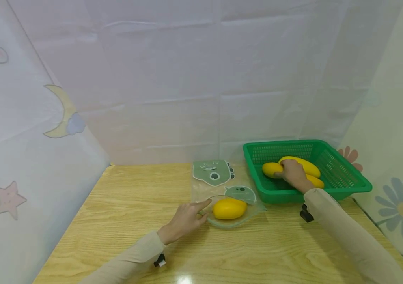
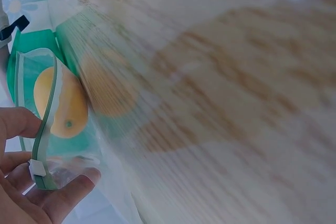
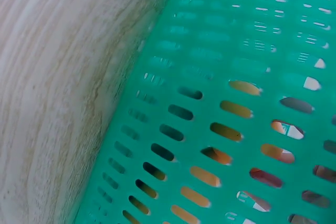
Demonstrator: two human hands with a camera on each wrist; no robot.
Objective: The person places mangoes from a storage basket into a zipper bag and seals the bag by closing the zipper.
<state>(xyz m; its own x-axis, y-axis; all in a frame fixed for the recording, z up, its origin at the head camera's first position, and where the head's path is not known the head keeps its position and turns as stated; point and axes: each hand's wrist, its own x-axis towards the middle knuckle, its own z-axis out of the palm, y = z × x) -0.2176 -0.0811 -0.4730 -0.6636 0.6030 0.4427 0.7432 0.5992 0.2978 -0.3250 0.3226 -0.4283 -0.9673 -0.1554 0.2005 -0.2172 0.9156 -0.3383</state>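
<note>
A clear zip bag (image 1: 205,192) with green dinosaur prints lies on the wooden table, its green-edged mouth gaping toward me. Inside that mouth sits a yellow mango (image 1: 229,208), its stem end showing in the left wrist view. My left hand (image 1: 186,218) holds the bag's left corner, beside the white zip slider (image 2: 38,168). Over in the green basket (image 1: 258,185), my right hand (image 1: 292,173) grips another yellow mango (image 1: 271,170) from above. The right wrist view has mostly the basket's slotted wall, which hides that hand's fingers.
A long yellow fruit (image 1: 306,166) lies behind my right hand in the basket, and another yellow fruit (image 1: 315,181) lies by the right wrist. The basket stands at the table's back right, near the printed wall sheet (image 1: 393,130). Wooden tabletop (image 1: 127,197) extends left of the bag.
</note>
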